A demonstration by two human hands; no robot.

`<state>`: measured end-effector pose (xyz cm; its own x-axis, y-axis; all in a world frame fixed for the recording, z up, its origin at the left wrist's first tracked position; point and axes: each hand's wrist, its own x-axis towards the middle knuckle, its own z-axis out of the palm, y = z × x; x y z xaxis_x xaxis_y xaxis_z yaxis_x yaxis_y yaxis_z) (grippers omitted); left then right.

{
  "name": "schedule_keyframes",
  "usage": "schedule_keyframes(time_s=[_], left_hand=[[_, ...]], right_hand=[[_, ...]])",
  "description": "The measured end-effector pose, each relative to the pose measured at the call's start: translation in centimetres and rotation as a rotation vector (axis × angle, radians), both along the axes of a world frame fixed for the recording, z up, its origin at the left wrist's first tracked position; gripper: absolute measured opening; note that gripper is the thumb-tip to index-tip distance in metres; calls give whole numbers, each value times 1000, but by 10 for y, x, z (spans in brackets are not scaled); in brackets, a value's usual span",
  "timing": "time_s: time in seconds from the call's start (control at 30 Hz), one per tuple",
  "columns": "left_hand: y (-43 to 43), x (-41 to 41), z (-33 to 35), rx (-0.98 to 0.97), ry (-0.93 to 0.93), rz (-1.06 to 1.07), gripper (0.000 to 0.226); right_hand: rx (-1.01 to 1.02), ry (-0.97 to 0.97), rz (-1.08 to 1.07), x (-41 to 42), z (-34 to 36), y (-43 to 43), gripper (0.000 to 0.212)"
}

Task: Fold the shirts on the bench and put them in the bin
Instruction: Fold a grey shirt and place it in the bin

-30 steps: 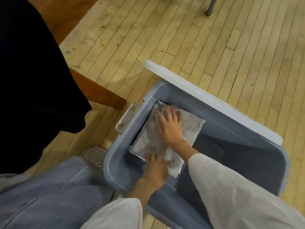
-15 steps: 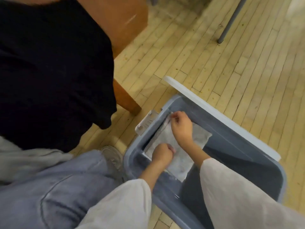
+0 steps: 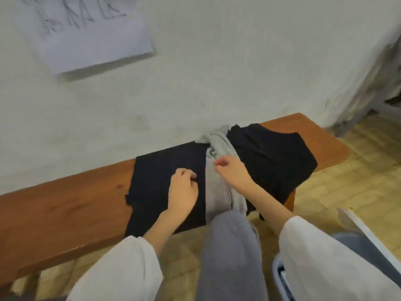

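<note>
Worktop [image 3: 65, 205] red-brown wood. Black shirt [image 3: 271, 157]; lt-grey shirt [image 3: 217, 187]. Bin [image 3: 280, 276] blue-grey, lid [image 3: 364, 231] white. Floor [image 3: 358, 177] pale yellow planks. Wall [image 3: 217, 72] off-white; paper [image 3: 91, 33] white w/ dark scribbles. Sleeves [image 3: 325, 257] white.

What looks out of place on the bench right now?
The grey shirt lies bunched in a twisted strip over the flat black shirt, its end hanging off the front of the bench. The black cloth to its right is crumpled and droops over the edge. Nothing spilled.
</note>
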<state>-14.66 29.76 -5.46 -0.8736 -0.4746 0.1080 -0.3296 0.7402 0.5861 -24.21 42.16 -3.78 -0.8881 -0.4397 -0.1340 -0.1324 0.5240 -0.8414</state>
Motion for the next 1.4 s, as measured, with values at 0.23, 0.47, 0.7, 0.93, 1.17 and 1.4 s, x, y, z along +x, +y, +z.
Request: schedule_keyframes(time_s=[0.23,0.47,0.7,0.93,1.17,1.4], left_hand=[[-84,75,-20,-41,-339,-97,45],[-96,72,-14,0,-310,-130,37],[-102,45,22,628,-219,23,36],[-155,78,51,1666,24,124,32],[-245,131,34,1491,141,452,29],[-259,162,37,782,-477,115,82]], right_hand=[[402,332,-231,-11,-6,-59,48],[430,146,-223,-34,-2,-41,43],[-495,-964,-111,10,45,-84,40],[-288,-672,200,63,59,-167,74],[-610,-938,-164,62,48,-166,53],[70,-877,205,85,14,-151,55]])
